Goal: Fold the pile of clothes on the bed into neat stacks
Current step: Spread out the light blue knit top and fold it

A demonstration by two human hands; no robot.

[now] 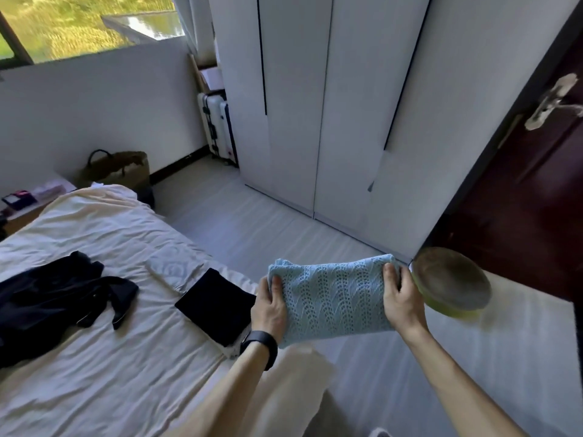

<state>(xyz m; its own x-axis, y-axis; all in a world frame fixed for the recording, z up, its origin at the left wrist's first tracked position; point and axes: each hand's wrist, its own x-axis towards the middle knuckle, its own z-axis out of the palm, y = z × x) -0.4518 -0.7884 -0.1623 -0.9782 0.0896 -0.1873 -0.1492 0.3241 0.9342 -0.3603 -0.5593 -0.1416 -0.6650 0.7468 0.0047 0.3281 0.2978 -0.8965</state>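
Hands, left (270, 307) and right (400, 300), pinch folded lacy blue knit (334, 299) taut above floor

White wardrobe (315, 105), sunlit window (79, 26), pale floor (252, 222)

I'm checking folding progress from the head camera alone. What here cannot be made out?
All in the head view:
Blue knit garment: folded and gripped by the left hand and right hand, so its type is hidden.
Dark clothes pile: cut off by the left frame edge; piece count unclear.
Folded black item: one corner hidden behind the left hand.
Green round container: blurred; contents unreadable.
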